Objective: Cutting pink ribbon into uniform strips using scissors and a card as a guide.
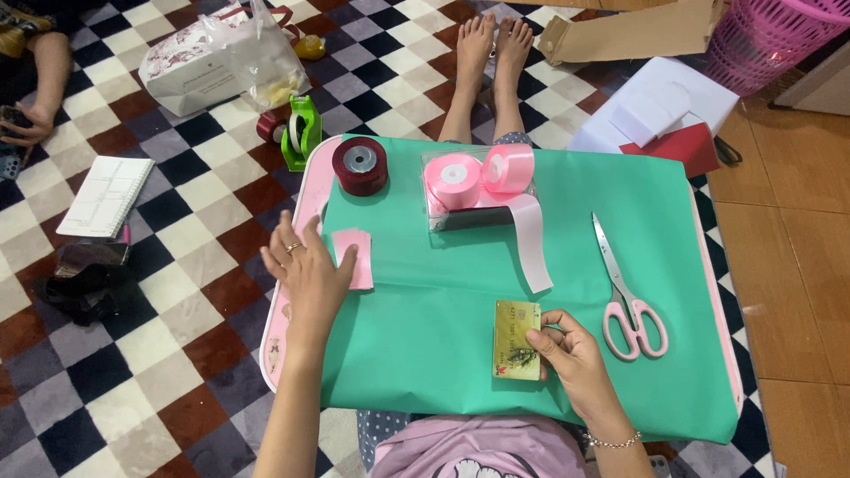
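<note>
- Left hand [308, 270]: rests palm-down at the left edge of the green sheet [443, 336]; fingers loosely spread, thumb tip touching a small pink piece of ribbon [355, 257] that lies flat on the sheet. A ring shows on one finger.
- Right hand [567, 350]: fingers drawn together, pinching the right edge of a gold card [517, 339], which lies flat on the sheet near its front edge.
- Green sheet: covers a pink-rimmed lap table [296, 212] set across the person's legs.
- Clear plastic box [436, 208]: stands at the back of the sheet; it holds two pink ribbon rolls [454, 179], side by side. A loose pink ribbon strip [531, 243] trails out of it toward the front.
- Dark red ribbon roll [359, 165]: lies flat just left of the box, near the sheet's back-left corner.
- Scissors [624, 296]: pink handles, blades closed, lying on the right part of the sheet, well apart from both hands.
- White bag [190, 62]: on the chequered floor behind the table; its contents cannot be told.
- Pink basket [766, 35]: upper right, its inside not in view.
- Green tape dispenser [302, 131]: on the floor just behind the table's back-left corner.
</note>
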